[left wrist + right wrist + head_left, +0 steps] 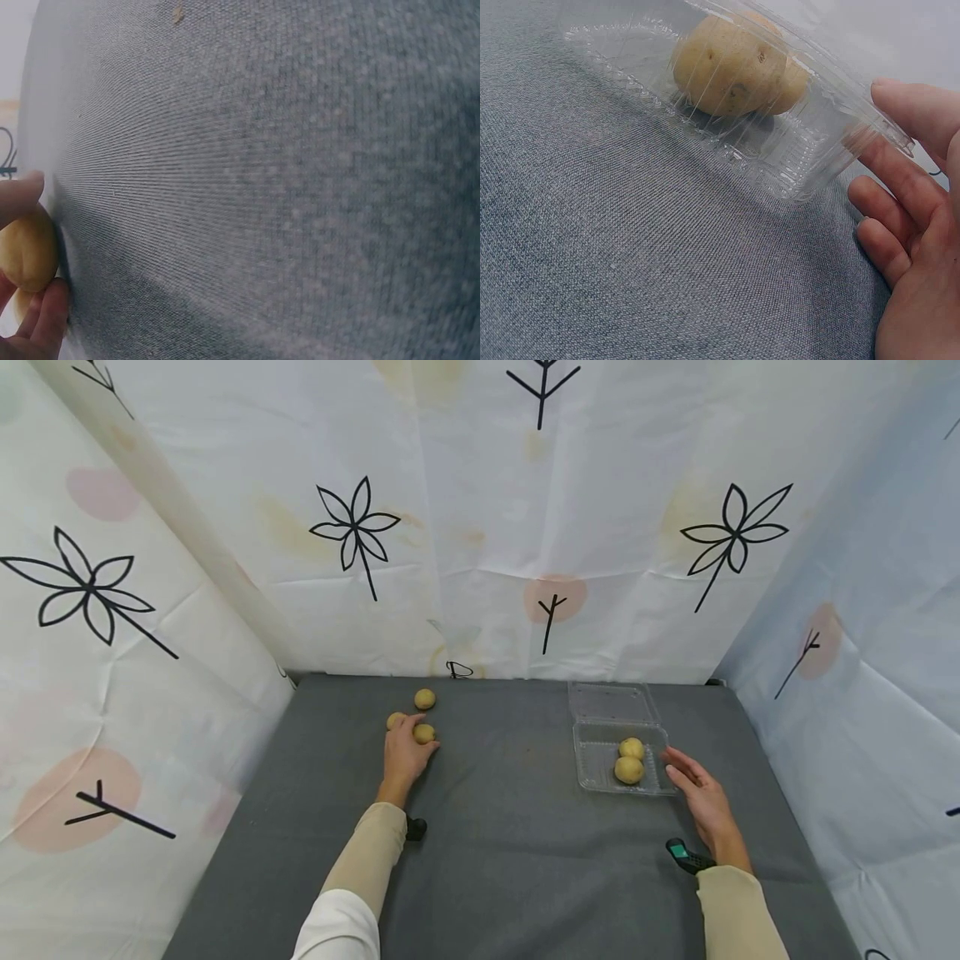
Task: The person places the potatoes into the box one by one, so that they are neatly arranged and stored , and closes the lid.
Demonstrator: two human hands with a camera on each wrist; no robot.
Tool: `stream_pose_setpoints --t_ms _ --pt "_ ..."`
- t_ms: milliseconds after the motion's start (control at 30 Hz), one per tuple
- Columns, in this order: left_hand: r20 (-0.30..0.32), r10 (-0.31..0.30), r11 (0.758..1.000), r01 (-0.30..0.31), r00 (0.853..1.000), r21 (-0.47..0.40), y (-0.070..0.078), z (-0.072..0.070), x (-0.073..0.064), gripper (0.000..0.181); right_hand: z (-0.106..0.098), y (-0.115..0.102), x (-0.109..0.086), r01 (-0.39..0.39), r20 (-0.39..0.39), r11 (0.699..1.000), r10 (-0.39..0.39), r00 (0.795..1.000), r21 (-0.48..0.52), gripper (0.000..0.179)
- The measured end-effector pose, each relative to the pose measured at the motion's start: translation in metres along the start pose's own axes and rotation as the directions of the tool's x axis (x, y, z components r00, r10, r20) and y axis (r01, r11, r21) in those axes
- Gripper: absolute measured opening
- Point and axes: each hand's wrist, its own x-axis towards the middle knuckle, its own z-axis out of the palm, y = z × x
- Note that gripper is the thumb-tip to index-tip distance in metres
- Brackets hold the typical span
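My left hand (407, 753) is at the far left of the table, thumb and fingers on opposite sides of a small yellow potato (424, 734). In the left wrist view, that potato (30, 251) sits between thumb and fingertips. A second potato (393, 720) is partly hidden behind the fingers; a third potato (425, 698) lies farther back. My right hand (701, 797) holds the right rim of a clear plastic container (592, 777), thumb over the rim and index finger under it. Inside are two potatoes, the nearer potato (628, 770) touching the farther potato (632, 748).
The container's hinged lid (611, 702) lies open toward the back. Grey cloth (510, 827) covers the table. A patterned white curtain (480, 527) hangs along the back edge and both sides.
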Motion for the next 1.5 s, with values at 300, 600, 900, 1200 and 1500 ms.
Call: stream_pose_setpoints --t_ms 300,600,900,1200,1500 --pt "-0.026 0.012 1.0 -0.012 1.0 -0.009 0.001 0.001 -0.001 0.051 0.0 -0.001 0.001 0.004 -0.002 1.0 -0.004 1.0 0.004 0.067" --pt "-0.023 -0.009 1.0 0.009 1.0 -0.03 0.001 0.001 -0.003 0.049 0.001 -0.002 -0.001 -0.004 0.002 1.0 0.004 1.0 -0.011 0.067" --pt "-0.028 -0.035 0.995 0.032 0.999 -0.095 0.004 -0.002 -0.005 0.049 0.0 -0.002 -0.001 -0.004 -0.005 0.999 0.003 1.0 -0.033 0.067" --pt "-0.046 -0.05 0.99 0.043 0.998 -0.134 0.007 -0.003 -0.003 0.048 -0.001 0.0 -0.002 0.0 0.014 1.0 0.0 1.0 -0.005 0.069" --pt "-0.064 -0.046 0.985 0.034 0.997 -0.171 0.011 -0.006 -0.003 0.049 -0.001 0.001 0.0 0.0 0.008 1.0 0.001 1.0 -0.029 0.07"
